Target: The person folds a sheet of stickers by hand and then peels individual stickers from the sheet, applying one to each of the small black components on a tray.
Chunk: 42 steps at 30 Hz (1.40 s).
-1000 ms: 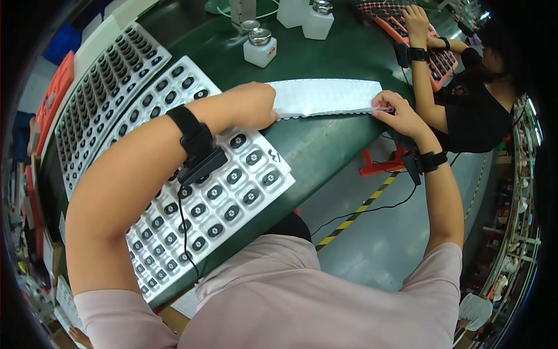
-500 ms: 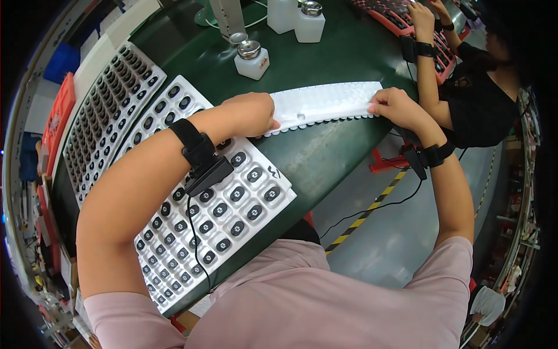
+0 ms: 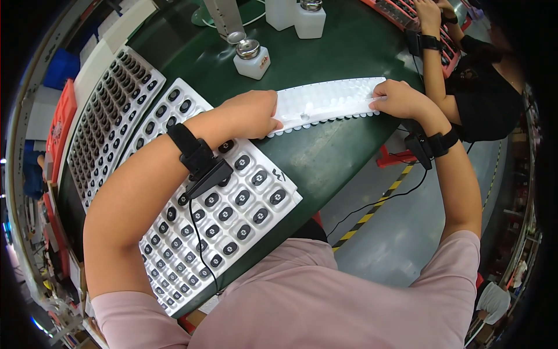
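A long white strip (image 3: 325, 102), slightly curved, with a row of round scalloped tabs along its near edge, stretches between my hands above the green table. My left hand (image 3: 253, 113) is closed on its left end, thumb on the near corner. At the other end, my right hand (image 3: 401, 99) pinches the strip between thumb and fingers. Beneath my left forearm lies a white moulded tray (image 3: 285, 212) with rows of small black oval parts. Both wrists wear black straps with a small box and cable.
Another tray of black parts (image 3: 110, 116) stands at the left, by a red plastic crate (image 3: 63, 131). White pump bottles (image 3: 251, 65) stand on the green table (image 3: 325, 157) at the back. At the far right a co-worker's arm (image 3: 433, 64) reaches to a red tray (image 3: 450, 55).
The strip and both hands have shifted only slightly, the right end a little upward. The view has moved a little; my grips look the same.
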Motion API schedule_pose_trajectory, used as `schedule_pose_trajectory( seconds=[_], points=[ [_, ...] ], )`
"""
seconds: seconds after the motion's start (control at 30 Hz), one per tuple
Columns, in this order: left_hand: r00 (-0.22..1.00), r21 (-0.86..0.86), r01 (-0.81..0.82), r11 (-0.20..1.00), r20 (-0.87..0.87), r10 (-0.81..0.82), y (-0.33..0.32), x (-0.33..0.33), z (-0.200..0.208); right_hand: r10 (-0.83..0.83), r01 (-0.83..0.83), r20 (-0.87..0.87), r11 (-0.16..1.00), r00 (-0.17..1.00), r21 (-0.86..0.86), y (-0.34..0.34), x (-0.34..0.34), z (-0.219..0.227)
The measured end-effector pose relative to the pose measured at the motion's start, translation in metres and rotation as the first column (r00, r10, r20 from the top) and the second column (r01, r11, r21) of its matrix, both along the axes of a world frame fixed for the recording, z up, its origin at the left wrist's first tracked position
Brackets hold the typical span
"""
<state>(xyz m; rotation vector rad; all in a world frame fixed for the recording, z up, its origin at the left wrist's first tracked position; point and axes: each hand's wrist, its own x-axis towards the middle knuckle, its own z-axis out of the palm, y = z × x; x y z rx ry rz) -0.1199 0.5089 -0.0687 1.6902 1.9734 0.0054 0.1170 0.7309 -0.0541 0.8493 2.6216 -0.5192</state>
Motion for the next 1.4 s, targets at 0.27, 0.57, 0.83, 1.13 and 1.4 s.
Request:
schedule_pose_trajectory(
  seconds=[0.27, 0.57, 0.83, 1.13, 1.4],
  points=[
    [0.966, -0.056, 0.169, 0.984, -0.187, -0.177, 0.0, 0.025, 0.028, 0.151, -0.143, -0.1, 0.986, 0.983, 0.082, -0.014, 0.014, 0.005],
    [0.984, 0.136, 0.155, 0.978, -0.109, -0.141, 0.005, 0.035, 0.017, 0.335, -0.312, -0.365, 0.942, 0.869, 0.123, -0.041, 0.005, -0.006],
    [0.999, 0.081, 0.0, 0.997, 0.039, -0.003, 0.019, 0.033, 0.002, 0.258, -0.313, -0.393, 0.946, 0.883, -0.081, -0.037, -0.017, -0.024],
    [0.996, 0.03, -0.071, 0.997, 0.056, 0.069, 0.026, 0.031, 0.001, 0.225, -0.242, -0.21, 0.968, 0.951, -0.06, -0.04, -0.026, -0.014],
    [1.0, 0.126, -0.023, 0.992, 0.014, 0.022, 0.021, 0.032, -0.002, 0.16, -0.158, -0.169, 0.987, 0.973, 0.026, -0.05, -0.032, -0.009]
  ],
)
